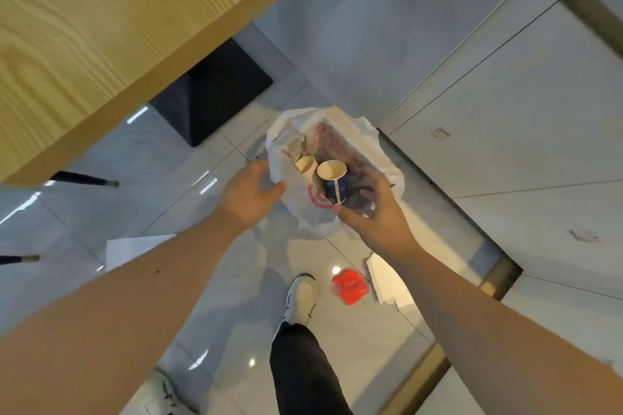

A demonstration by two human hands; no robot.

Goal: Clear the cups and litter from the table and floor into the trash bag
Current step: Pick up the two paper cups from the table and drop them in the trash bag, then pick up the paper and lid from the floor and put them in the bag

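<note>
Head view, looking straight down. Left hand [249,192] pinches the near-left rim of the white trash bag [337,121], thumb on the outside and fingers curled over the edge, holding the mouth open. The bag hangs just above the floor [371,27], beside the table [101,27] edge.

Right hand [371,212] is at the bag's near-right rim, gripping a blue cup [333,182]: thumb under its base, fingers spread behind it. The cup is tilted with its open top facing up and left, and it sits in the bag's mouth. Something dark lies under the fingers, too blurred to identify.

A second cup [306,164], pale, is already inside the bag, touching the blue one on its left. Crumpled paper and reddish wrapping lie deeper in the bag.

Still on the floor:
- red crumpled litter [349,286], near the person's shoe [301,296]
- white paper [387,280] just right of it, partly under the right forearm
- another white sheet [135,246], partly hidden by the left forearm

The black table base [215,94] stands behind the bag. Two dark chair legs [84,178] show at far left. The wooden tabletop fills the upper left.
</note>
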